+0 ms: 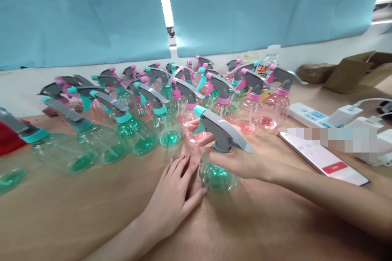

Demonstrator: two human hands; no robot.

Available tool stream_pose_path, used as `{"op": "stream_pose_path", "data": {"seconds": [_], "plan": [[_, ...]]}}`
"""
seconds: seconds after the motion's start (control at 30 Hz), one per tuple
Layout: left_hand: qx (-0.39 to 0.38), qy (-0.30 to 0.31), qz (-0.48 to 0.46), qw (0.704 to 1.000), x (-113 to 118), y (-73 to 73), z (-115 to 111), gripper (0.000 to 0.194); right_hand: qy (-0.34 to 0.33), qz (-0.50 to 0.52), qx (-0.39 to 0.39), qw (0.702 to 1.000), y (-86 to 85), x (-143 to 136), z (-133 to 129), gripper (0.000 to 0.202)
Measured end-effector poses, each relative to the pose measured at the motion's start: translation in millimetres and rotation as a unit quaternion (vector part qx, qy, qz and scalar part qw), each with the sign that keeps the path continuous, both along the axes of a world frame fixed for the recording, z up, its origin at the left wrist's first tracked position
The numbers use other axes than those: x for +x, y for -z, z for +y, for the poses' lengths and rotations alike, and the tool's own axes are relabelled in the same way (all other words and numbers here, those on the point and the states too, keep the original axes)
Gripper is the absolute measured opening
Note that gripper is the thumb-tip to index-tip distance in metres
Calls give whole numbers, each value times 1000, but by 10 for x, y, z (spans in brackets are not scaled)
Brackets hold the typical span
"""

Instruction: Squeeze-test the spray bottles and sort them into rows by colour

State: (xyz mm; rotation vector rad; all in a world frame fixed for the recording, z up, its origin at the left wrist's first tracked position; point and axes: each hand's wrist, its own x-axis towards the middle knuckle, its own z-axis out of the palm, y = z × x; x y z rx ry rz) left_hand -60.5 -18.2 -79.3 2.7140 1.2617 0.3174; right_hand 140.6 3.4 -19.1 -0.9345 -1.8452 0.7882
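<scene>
A clear green spray bottle (pixel 219 173) with a grey and turquoise trigger head stands upright on the wooden table. My right hand (pixel 235 161) reaches in from the right and is wrapped round its neck, just below the head; some fingers are partly hidden behind the bottle. My left hand (pixel 171 195) lies flat to the left of that bottle, holding nothing, its fingers stretched out and the thumb tip close to the bottle's base. Just beyond my hands stands another green spray bottle (pixel 167 130), with a pink spray bottle (pixel 196 124) to its right.
Several more green and pink spray bottles stand in rows behind. On the right lie a phone (pixel 324 159), a power strip (pixel 312 115) with plugged-in chargers, and an open cardboard box (pixel 352 71). A blue sheet (pixel 92 12) with a lit tube (pixel 165 0) hangs at the back.
</scene>
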Motion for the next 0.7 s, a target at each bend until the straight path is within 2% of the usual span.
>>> {"op": "stream_pose_path", "data": {"seconds": [0.1,0.27,0.43,0.53,0.7], "plan": [[-1,-1,2,1000,-3,5,-8,45,3,-3,1,1000,52,-5,25,42],[-4,-3,5,1000,-4,4,-2,46,6,20,15,1000,52,-32,36,13],[-2,-4,3,1000,-9,12,-4,46,26,12,19,999,-129,-37,-28,15],[-1,-4,4,1000,-11,13,-8,48,21,-28,21,999,-195,-29,-46,16],[-4,-2,3,1000,-2,6,0,48,-12,48,42,998,-28,-36,23,8]]}}
